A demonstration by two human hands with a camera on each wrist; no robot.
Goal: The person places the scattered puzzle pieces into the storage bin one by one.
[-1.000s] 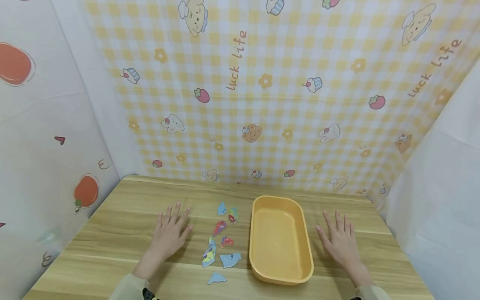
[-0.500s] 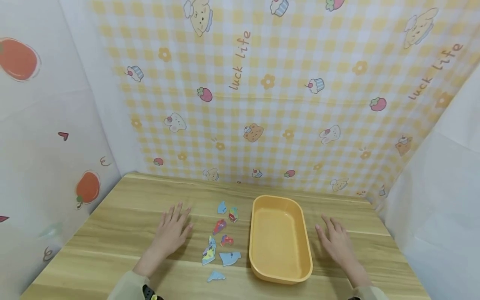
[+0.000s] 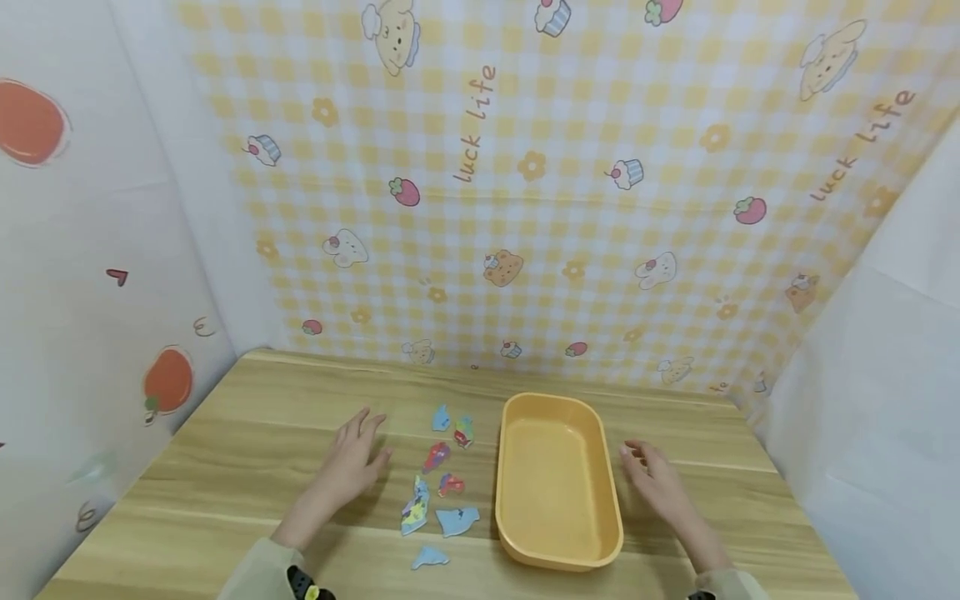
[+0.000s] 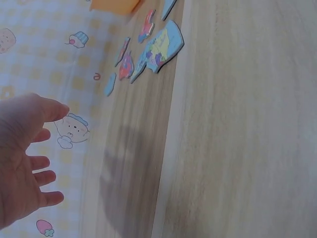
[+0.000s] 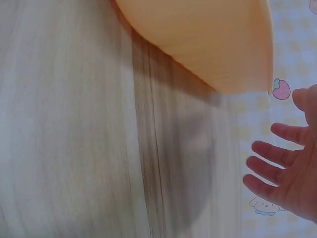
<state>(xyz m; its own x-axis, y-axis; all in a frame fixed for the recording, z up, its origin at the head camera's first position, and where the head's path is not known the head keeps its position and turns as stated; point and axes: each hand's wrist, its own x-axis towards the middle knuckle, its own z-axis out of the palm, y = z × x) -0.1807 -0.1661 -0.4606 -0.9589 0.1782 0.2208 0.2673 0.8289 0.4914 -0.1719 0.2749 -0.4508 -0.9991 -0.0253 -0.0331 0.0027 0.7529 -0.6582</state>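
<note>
My left hand (image 3: pixel 351 458) is raised above the table left of a loose group of flat, irregular puzzle pieces, its fingers loosely bent and holding nothing. Nearest to it are a red-and-purple piece (image 3: pixel 436 457) and a long multicoloured piece (image 3: pixel 415 507). Light blue pieces (image 3: pixel 457 521) lie at the front and back of the group, with a small red piece (image 3: pixel 451 484) among them. Just right of a yellow plastic tub (image 3: pixel 558 563) hovers my right hand (image 3: pixel 654 482), its fingers apart and slightly curled, with nothing in them. The right wrist view shows its shadow on the wood.
The wooden table (image 3: pixel 247 433) ends at a yellow checked cloth (image 3: pixel 525 217) hung behind it. White cloths hang on the left (image 3: pixel 90 333) and right (image 3: pixel 885 417). The tub stands between the puzzle pieces and the right hand.
Both hands, flat with spread fingers a second ago, have lifted and their fingers have bent. The right hand has shifted left towards the tub. Pieces and tub have stayed in place.
</note>
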